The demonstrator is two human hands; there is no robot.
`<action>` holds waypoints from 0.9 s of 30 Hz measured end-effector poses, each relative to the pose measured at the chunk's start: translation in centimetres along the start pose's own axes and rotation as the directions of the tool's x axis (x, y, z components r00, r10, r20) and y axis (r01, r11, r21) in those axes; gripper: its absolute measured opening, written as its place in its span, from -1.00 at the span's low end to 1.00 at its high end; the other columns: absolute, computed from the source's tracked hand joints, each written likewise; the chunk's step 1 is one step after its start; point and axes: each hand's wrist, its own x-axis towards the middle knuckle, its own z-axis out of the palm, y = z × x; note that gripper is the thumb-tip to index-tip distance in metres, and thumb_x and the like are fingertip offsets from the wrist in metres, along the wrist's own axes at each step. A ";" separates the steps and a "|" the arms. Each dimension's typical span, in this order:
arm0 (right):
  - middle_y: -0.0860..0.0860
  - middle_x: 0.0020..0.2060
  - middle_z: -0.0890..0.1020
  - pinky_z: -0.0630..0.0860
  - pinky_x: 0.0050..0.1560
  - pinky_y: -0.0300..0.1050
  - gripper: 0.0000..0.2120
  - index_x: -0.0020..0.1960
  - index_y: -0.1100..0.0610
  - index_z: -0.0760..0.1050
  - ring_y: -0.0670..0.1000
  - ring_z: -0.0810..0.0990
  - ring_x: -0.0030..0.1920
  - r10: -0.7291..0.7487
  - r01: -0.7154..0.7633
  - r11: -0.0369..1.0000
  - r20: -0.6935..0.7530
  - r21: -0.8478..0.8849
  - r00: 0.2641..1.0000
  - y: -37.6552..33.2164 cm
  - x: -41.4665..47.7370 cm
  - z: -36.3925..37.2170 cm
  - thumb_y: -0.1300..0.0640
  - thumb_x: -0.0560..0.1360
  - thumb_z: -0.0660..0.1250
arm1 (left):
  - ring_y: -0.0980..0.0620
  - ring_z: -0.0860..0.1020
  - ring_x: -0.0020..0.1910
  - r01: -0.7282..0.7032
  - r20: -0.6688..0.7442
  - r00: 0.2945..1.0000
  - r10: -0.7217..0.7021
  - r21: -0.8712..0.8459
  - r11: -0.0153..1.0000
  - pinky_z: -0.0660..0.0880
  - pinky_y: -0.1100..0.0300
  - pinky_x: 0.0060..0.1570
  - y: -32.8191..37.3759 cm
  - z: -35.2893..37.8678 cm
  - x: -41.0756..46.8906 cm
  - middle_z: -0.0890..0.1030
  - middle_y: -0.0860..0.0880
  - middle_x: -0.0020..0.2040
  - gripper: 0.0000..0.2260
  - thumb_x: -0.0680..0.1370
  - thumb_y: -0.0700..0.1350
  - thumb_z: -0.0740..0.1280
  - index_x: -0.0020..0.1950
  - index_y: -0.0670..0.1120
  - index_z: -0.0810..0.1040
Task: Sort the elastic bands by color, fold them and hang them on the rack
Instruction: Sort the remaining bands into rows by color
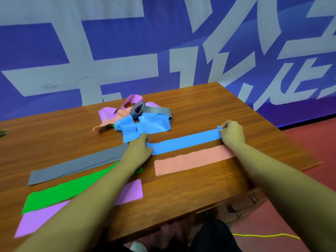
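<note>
four bands already lie flat by your arms: a grey band (78, 164), a green band (60, 191) and a purple band (131, 191) under and outside your left forearm, and a salmon band (192, 159) between your wrists. your hands are apart on a blue band (185, 142) stretched across the table (200, 188). your right hand (231, 132) pinches one end; your left hand (140, 148) presses the other part down, its grip unclear. beyond your fingers a tangled pile (138, 113) waits unsorted. no rack shows, so sorting seems partway and hanging not yet begun.
</note>
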 end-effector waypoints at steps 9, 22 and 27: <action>0.20 0.05 0.57 0.47 0.15 0.13 -0.77 0.11 0.22 0.55 0.23 0.48 0.13 -0.196 0.166 0.949 -0.090 -0.266 0.976 -1.1 -0.7 0.2 0.15 0.51 0.30 | -0.12 0.51 -0.13 -0.026 -0.124 0.991 0.039 0.103 0.994 0.51 0.00 -0.15 -0.4 -0.3 0.2 0.48 -0.08 -0.10 -0.90 0.45 -0.19 0.29 -0.04 -0.11 0.50; 0.14 -0.04 0.63 0.52 0.02 0.04 -0.69 0.07 0.29 0.54 0.14 0.59 0.00 -0.319 0.302 0.948 0.315 0.102 0.894 -13.7 -2.4 8.1 0.14 0.40 0.44 | -0.19 0.42 0.25 0.005 -0.171 0.985 0.037 0.239 0.971 0.35 -0.02 0.20 -2.4 -2.3 7.3 0.48 -0.15 0.23 -0.63 0.49 -0.08 0.34 0.30 -0.08 0.51; 0.13 -0.08 0.63 0.51 -0.03 -0.01 -0.84 0.00 0.19 0.52 0.17 0.58 0.00 -0.252 0.232 0.967 0.245 0.109 0.936 -13.4 -1.4 10.5 0.22 0.42 0.34 | -0.17 0.39 0.21 0.028 -0.112 0.994 0.003 0.271 0.962 0.33 0.03 0.14 -3.9 -1.6 8.8 0.45 -0.13 0.16 -0.76 0.47 -0.09 0.36 0.12 -0.07 0.56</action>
